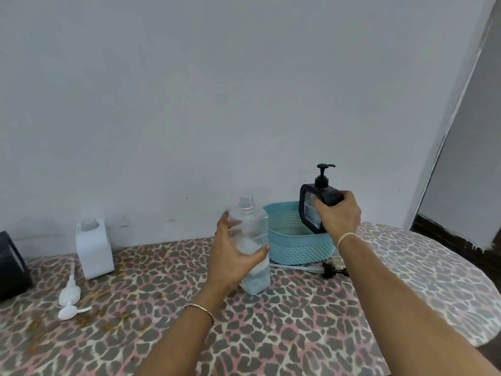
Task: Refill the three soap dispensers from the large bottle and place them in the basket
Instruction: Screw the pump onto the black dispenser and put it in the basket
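Right hand point(337, 215): fingers curled round upper corner of black pump dispenser point(311, 213), held tilted above rim of teal basket point(298, 248). Left hand point(233, 256): thumb and fingers wrapped round clear capless bottle point(253, 240), upright on leopard-print cloth point(271, 335). Black pump point(326, 270) lies just beyond that thumb. Well left of fingers: open white dispenser point(93, 248), white pump point(70, 294) lying flat.

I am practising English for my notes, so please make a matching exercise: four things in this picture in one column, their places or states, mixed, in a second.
1 black dispenser
2 clear bottle
3 white pump
4 white dispenser

A lies on the tablecloth
B gripped by the left hand
C stands untouched, neck open
D held by the right hand over the basket

Pairs: 1-D, 2-B, 3-A, 4-C.
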The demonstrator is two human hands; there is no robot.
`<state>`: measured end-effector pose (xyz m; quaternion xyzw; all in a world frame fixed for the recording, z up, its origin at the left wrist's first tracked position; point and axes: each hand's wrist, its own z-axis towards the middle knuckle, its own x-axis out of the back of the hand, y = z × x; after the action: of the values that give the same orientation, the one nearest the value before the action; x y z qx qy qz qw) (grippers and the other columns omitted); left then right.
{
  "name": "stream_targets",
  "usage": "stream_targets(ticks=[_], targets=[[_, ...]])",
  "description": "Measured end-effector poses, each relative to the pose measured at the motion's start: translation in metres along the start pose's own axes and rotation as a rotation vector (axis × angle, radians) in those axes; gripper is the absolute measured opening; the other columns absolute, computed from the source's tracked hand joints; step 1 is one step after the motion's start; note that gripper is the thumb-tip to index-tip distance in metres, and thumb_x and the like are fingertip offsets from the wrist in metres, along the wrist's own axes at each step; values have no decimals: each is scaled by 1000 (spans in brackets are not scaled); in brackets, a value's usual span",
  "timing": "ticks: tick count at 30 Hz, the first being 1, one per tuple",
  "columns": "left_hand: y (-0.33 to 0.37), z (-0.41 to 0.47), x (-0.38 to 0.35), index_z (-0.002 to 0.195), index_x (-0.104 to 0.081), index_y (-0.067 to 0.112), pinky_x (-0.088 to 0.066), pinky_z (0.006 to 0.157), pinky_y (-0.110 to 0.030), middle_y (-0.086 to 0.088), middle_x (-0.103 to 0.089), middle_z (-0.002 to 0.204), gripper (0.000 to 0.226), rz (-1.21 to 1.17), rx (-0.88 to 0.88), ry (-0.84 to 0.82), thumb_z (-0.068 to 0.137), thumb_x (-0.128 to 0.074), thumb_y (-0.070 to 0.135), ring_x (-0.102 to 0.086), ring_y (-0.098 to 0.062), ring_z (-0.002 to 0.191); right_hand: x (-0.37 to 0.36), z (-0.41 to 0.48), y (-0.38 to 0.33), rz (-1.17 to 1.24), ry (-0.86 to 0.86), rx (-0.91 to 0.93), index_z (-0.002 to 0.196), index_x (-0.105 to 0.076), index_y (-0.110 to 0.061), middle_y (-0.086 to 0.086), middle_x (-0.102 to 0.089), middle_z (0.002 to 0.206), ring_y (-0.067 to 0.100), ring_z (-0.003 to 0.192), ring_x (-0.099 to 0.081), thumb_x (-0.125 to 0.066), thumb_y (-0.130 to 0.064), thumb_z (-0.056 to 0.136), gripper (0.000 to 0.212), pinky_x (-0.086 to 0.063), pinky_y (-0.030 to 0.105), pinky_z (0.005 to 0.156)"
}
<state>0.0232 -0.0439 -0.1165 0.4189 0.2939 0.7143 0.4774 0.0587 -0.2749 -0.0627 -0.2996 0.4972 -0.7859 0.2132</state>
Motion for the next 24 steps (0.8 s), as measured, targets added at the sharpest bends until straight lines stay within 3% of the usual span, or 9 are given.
stream_targets(ticks=[4, 7, 12, 15, 18, 22, 24], targets=[[-7, 7, 10, 139, -27, 31, -44, 89, -17, 14, -47, 126, 102, 19, -32, -1, 58, -88, 33, -52, -4, 113, -7, 2, 12, -24, -27, 14, 105, -52, -14, 3, -57, 95, 23, 85, -55, -75, -28, 74, 41, -50, 35, 79], [-10, 10, 16, 136, -28, 35, -45, 87, -19, 13, -48, 126, 97, 20, -34, 3, 60, -88, 28, -54, -5, 112, -12, 1, 19, -54, -59, 29, 107, -50, -10, 5, -57, 97, 25, 89, -56, -75, -26, 75, 44, -49, 35, 77], [-10, 9, 11, 141, -28, 29, -40, 82, -5, 14, -46, 129, 100, 31, -49, -48, 60, -87, 29, -49, 9, 110, -17, 1, 27, -148, -61, 35, 117, -47, -11, 7, -59, 98, 30, 103, -54, -77, -34, 70, 60, -49, 41, 85], [-10, 9, 10, 138, -30, 32, -42, 82, -10, 14, -46, 128, 97, 18, -53, -45, 60, -87, 28, -51, 6, 110, -16, 1, 32, -314, -70, 47, 126, -47, -18, 9, -65, 106, 32, 109, -53, -75, -42, 70, 68, -44, 42, 91], [-10, 10, 10, 136, -32, 34, -45, 83, -14, 14, -48, 127, 94, 13, -53, -36, 60, -87, 28, -53, 1, 111, -16, 0, 31, -527, -52, 68, 108, -57, -25, 2, -68, 93, 27, 99, -57, -67, -57, 68, 52, -33, 40, 91], [-10, 9, 11, 133, -29, 40, -44, 84, -14, 14, -47, 128, 95, 16, -53, -44, 60, -87, 30, -53, -1, 111, -17, -1, 30, -503, -5, 47, 94, -51, -23, -2, -65, 80, 23, 77, -57, -66, -59, 69, 46, -30, 38, 88], [-10, 9, 11, 135, -28, 39, -45, 84, -16, 13, -47, 128, 97, 18, -51, -46, 59, -87, 31, -53, -1, 111, -18, -1, 31, -492, 22, 24, 93, -50, -22, -2, -65, 80, 23, 76, -56, -68, -56, 69, 46, -27, 37, 85]])
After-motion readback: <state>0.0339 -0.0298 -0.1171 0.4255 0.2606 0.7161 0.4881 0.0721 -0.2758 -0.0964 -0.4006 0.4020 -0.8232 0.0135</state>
